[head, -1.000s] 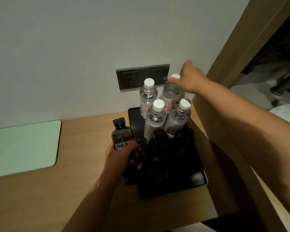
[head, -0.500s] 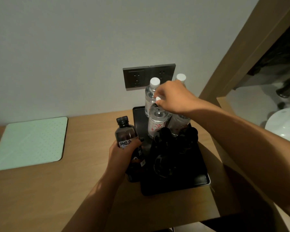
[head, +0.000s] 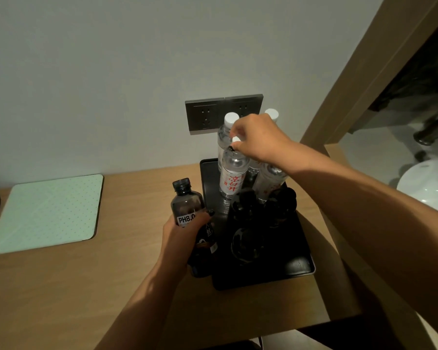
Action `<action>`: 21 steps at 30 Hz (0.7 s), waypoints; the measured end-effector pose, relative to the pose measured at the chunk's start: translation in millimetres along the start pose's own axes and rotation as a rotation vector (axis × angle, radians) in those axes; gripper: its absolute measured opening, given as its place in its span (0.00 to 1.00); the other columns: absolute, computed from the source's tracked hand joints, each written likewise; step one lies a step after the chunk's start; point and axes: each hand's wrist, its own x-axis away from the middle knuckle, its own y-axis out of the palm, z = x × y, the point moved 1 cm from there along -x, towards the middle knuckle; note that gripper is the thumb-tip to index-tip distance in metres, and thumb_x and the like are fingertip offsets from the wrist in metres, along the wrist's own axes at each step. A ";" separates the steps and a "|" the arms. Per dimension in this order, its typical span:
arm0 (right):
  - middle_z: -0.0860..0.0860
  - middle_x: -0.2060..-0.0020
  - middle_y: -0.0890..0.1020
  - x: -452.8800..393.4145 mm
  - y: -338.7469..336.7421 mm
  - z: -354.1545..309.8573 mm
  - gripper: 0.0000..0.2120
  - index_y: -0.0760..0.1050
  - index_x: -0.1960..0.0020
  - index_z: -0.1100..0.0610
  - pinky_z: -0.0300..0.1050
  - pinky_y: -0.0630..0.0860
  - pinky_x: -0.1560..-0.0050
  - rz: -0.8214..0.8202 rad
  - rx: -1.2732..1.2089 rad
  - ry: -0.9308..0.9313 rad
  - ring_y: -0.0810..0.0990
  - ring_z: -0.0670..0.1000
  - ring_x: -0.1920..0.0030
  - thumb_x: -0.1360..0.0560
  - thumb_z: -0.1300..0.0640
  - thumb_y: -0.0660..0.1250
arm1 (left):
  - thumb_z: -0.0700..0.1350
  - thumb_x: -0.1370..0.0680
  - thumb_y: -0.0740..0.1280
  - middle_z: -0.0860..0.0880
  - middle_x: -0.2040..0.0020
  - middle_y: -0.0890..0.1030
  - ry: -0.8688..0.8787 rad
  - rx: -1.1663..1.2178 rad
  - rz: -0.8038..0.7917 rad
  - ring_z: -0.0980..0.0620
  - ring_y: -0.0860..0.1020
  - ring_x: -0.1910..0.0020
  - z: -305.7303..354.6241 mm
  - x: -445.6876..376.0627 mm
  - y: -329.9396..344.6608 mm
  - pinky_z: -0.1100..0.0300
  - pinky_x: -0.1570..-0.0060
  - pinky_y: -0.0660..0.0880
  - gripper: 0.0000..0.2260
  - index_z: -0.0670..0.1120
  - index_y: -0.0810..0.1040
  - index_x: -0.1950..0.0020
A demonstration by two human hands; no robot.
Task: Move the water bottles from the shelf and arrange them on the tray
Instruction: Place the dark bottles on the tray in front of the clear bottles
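Already four clear bottles (head: 232, 176) stand on the tray (head: 301, 267); the right hand (head: 258, 137) pinches one by its cap. The left hand (head: 185, 233) grips a dark bottle (head: 187, 205) just beside the tray, apparently the last to place.

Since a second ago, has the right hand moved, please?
Yes. The right hand has come from beside the wall socket down toward the tray.

Probably a hotel room.
Black rectangular tray (head: 300, 267) of clear white-capped water bottles (head: 232, 176) on a wooden desk (head: 74, 286) under dark wall sockets (head: 205, 114).
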 end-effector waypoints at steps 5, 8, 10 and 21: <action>0.53 0.53 0.81 2.9 -1.3 -1.6 0.08 0.81 0.49 0.56 0.41 0.68 0.54 -0.007 -0.034 0.017 0.77 0.52 0.52 0.28 0.59 0.70 | 0.42 0.27 0.71 0.40 0.53 0.84 -0.022 0.035 -0.022 0.41 0.84 0.56 -2.3 2.6 3.0 0.47 0.56 0.81 0.10 0.44 0.77 0.47; 0.54 0.50 0.82 4.4 2.1 -2.9 0.08 0.80 0.48 0.56 0.41 0.67 0.54 0.025 -0.056 0.061 0.79 0.54 0.48 0.27 0.58 0.69 | 0.42 0.28 0.71 0.38 0.52 0.84 -0.018 0.053 -0.040 0.39 0.84 0.55 -0.8 2.3 6.0 0.46 0.55 0.81 0.13 0.42 0.76 0.45; 0.55 0.52 0.81 7.8 8.3 -3.5 0.06 0.80 0.49 0.56 0.42 0.67 0.54 0.055 -0.056 0.067 0.79 0.56 0.48 0.26 0.58 0.67 | 0.43 0.28 0.71 0.37 0.51 0.83 -0.001 0.053 -0.043 0.38 0.83 0.54 2.5 0.0 7.5 0.46 0.55 0.81 0.13 0.41 0.76 0.45; 0.57 0.45 0.82 19.0 23.5 5.8 0.13 0.79 0.41 0.56 0.49 0.74 0.43 0.160 -0.152 0.057 0.79 0.56 0.44 0.24 0.55 0.67 | 0.46 0.34 0.75 0.36 0.50 0.83 0.012 0.107 -0.069 0.38 0.83 0.53 30.8 -25.6 18.1 0.47 0.53 0.81 0.19 0.41 0.79 0.46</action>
